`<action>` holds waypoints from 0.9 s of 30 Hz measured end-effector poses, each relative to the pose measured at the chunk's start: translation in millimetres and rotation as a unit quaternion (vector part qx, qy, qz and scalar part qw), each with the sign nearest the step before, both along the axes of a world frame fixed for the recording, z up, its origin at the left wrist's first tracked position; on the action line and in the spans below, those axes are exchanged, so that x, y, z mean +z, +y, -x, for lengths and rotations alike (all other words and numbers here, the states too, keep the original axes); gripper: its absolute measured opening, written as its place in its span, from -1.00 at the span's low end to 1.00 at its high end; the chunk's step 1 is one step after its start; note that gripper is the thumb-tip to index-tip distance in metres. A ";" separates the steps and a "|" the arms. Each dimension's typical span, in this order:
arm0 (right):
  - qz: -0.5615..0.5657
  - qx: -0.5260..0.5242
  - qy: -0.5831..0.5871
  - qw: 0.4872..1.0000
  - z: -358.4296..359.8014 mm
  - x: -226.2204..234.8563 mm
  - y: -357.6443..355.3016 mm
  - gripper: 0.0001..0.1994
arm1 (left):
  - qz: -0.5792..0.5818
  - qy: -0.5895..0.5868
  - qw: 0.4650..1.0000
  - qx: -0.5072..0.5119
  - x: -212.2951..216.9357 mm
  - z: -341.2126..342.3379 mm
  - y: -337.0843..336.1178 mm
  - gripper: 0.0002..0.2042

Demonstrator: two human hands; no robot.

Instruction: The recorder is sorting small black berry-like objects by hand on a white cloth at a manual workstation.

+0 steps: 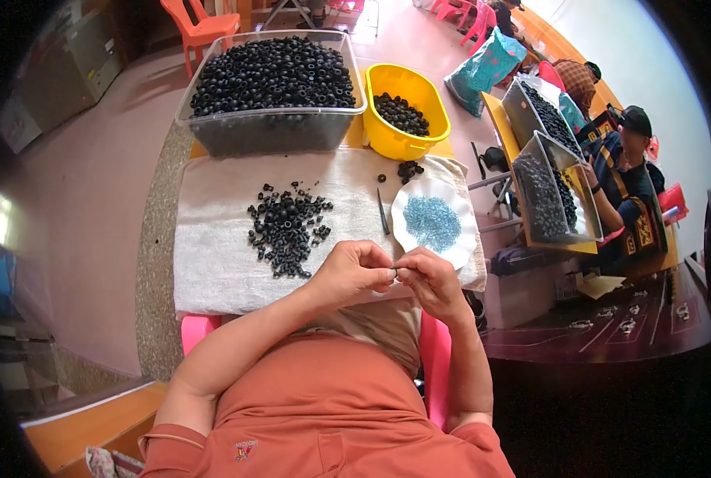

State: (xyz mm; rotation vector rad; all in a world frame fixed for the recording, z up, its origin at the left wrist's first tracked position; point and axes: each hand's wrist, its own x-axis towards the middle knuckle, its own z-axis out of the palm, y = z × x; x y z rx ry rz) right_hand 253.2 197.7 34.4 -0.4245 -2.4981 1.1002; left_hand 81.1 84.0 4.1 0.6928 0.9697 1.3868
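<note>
Above the near edge of the cloth, my left hand (351, 272) and my right hand (432, 284) meet fingertip to fingertip. Both are closed in a pinch on a small dark piece (394, 272), mostly covered by the fingers. A white scalloped plate (462, 209) lies just beyond my right hand and bears many tiny clear-blue pieces (432, 224). Left of the plate are black tweezers (383, 212). Past my left hand, a loose pile of small black ring-shaped parts (285, 229) is spread on the white cloth (208, 247).
A clear bin (268, 131) full of black parts and a yellow tub (403, 147) stand at the far side. Several black parts (409, 170) sit near the tub. At right, a person (622, 171) works by two more bins (559, 183). An orange chair (204, 30) stands far left.
</note>
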 end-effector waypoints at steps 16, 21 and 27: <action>-0.147 -0.033 0.113 0.982 21.2 -20.6 -42.3 -0.72 | 0.042 -0.128 0.990 0.046 4.1 8.6 -36.9 -0.89; -0.113 -0.006 0.118 0.987 30.2 -20.2 -51.4 -0.77 | 0.045 -0.105 0.991 0.075 5.1 12.6 -58.2 -0.90; -0.039 -0.026 0.077 0.996 51.5 -12.4 -42.4 -0.80 | 0.029 -0.124 0.983 0.131 -4.4 19.5 -82.8 -0.86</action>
